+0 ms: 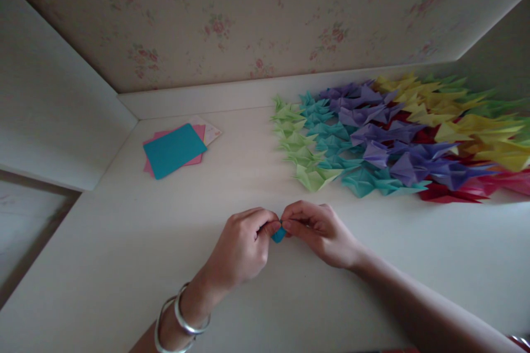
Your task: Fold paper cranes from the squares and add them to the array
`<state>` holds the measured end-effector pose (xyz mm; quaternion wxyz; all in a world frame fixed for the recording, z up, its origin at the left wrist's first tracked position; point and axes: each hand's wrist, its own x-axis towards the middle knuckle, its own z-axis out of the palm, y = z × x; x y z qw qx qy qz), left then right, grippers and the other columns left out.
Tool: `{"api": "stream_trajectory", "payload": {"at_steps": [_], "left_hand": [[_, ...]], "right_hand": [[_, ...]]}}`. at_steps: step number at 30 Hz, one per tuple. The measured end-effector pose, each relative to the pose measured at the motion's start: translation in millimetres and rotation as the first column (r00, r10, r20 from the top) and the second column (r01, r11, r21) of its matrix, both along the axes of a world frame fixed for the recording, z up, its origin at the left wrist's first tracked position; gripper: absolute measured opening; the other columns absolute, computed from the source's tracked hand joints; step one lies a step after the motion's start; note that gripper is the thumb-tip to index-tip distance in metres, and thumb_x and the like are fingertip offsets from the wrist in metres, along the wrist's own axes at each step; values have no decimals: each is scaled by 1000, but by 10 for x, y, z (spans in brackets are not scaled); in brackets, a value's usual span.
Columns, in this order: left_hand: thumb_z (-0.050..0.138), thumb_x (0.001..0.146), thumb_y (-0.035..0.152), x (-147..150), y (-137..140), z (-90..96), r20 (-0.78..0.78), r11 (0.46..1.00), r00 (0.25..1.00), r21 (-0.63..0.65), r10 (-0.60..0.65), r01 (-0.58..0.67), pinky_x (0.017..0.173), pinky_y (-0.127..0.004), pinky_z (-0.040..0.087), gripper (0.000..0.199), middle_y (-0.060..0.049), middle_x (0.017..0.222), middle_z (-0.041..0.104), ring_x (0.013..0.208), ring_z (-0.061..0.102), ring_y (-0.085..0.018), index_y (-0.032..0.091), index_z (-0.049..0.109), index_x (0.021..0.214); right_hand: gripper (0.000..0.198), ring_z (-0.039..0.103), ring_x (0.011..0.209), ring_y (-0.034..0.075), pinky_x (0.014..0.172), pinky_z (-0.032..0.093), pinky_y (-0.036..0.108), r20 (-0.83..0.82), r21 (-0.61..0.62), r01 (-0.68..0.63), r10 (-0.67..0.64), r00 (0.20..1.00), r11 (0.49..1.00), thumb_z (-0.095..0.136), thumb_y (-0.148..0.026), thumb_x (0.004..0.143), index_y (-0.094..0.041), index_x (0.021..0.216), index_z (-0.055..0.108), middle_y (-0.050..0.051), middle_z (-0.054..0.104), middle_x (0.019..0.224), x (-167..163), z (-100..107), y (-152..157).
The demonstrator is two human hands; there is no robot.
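Observation:
Between my two hands is a small piece of folded blue paper (279, 235), held just above or against the white table. My left hand (246, 240) pinches it from the left with thumb and forefinger. From the right, my right hand (321, 231) pinches the same paper, its fingertips nearly meeting those of the left. Most of the paper is covered by the fingers, so its folded shape cannot be made out. Two silver bangles (186, 311) circle my left wrist.
Rows of folded paper cranes in green (317, 175), teal (360, 179), purple (414, 165), yellow (476, 132) and red (451, 194) fill the back right. A blue sheet (176, 150) lies over pink paper (199, 159) at the back left. Behind stands a flowered wall (232, 55).

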<state>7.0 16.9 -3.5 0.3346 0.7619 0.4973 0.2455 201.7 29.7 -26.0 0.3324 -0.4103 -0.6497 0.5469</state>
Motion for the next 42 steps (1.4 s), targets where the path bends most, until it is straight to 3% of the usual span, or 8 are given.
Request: {"api": "stream_trajectory", "payload": {"at_steps": [5,9,15,19,27,31,38,42], "left_hand": [[51,94,15,9,5,-4,4,1000,1000,-20,-12,12,66,-24,42,21,-3,76,70,69,62,-15,18,67,81],[49,99,31,-6,10,30,56,983,998,-184,2,8,60,-23,42,27,0,66,67,59,60,-13,19,69,86],[42,101,44,-39,-5,105,334,840,936,-535,109,93,53,-20,47,39,0,71,67,54,63,-11,18,69,95],[43,101,45,-78,0,128,453,758,879,-623,149,192,53,-20,50,39,-4,81,72,53,66,-10,19,69,108],[50,98,40,-30,-10,61,411,829,894,-552,177,90,51,-20,49,32,0,68,64,53,63,-10,15,68,106],[52,97,34,-14,-27,52,453,808,856,-584,251,72,50,-19,49,25,2,67,66,50,62,-10,18,61,114],[56,91,28,-24,45,36,537,702,690,-710,486,59,43,-18,50,14,2,57,66,44,60,-10,17,63,97],[55,92,31,-17,75,41,509,627,660,-776,552,74,42,-18,50,19,0,57,67,43,60,-11,16,63,101]], "right_hand": [[10,68,68,16,63,52,25,-64,-79,11,-17,998,997,62,-27,91,-18,88,65,3,70,73,-15,-34,-18],[12,66,67,15,62,52,25,-130,-124,62,-79,988,990,65,-29,90,-17,87,65,3,70,73,-10,-79,-4],[16,63,61,11,58,51,21,-304,-269,56,-140,942,962,74,-28,85,-17,92,66,-1,69,71,24,-65,55],[19,62,57,9,54,50,20,-414,-379,1,-170,894,925,78,-27,82,-17,93,67,-1,70,69,43,-84,73],[16,63,54,10,52,51,18,-415,-405,1,-185,891,915,80,-28,79,-15,80,70,-1,69,63,13,-43,68],[14,64,54,10,52,52,19,-406,-450,-25,-180,896,893,78,-27,81,-15,85,72,-1,69,65,11,-65,88],[26,67,79,14,73,54,26,-392,-247,-64,-40,919,967,66,-32,92,-23,117,67,3,72,90,29,-64,45],[24,64,97,17,86,50,30,-342,-91,-23,-9,940,996,65,-28,93,-26,117,67,5,69,108,22,-60,3]]}}
